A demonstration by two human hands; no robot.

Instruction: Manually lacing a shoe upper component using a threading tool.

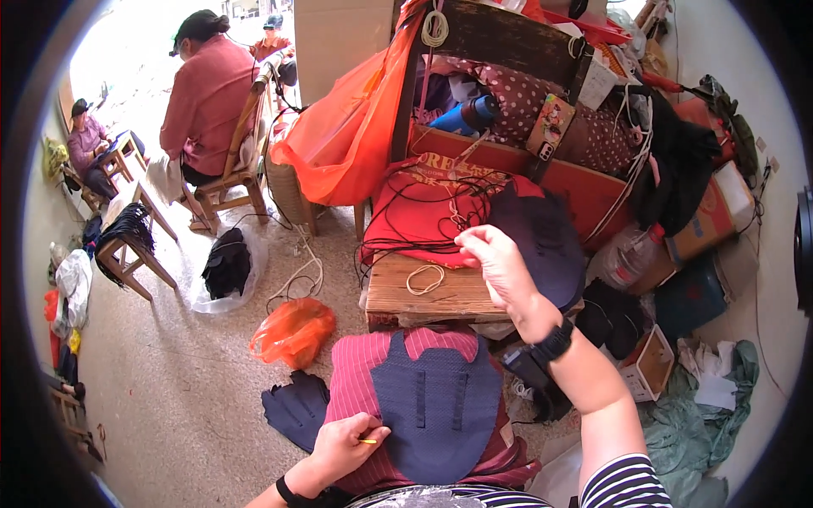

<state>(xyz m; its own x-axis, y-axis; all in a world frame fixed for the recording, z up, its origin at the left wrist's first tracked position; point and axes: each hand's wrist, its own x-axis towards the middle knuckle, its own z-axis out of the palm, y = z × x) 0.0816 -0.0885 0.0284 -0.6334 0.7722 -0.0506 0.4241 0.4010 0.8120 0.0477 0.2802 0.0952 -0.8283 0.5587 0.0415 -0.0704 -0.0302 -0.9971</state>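
- Yellow printed letters and characters are showing on the red covering (402, 216), with black cords (428, 245) partly crossing it.
- Print on the orange-and-brown carton (707, 218) is staying too small to read.

Black-white striped sleeve (625, 484); black right wristband (555, 340); black left wristband (288, 491)

Deep navy all across the shaped fabric piece (439, 436), with two black strips (421, 399) showing on it; pinkish red with thin pale stripes on the lap cloth (351, 377)! A flash of yellow from the slim stick (367, 441), crisp black-and-white stripes on the sleeve (625, 485), warm brown grain on the wooden surface (392, 286), bright orange on the hanging bag (351, 127), white dots scattered over maroon bedding (527, 106).
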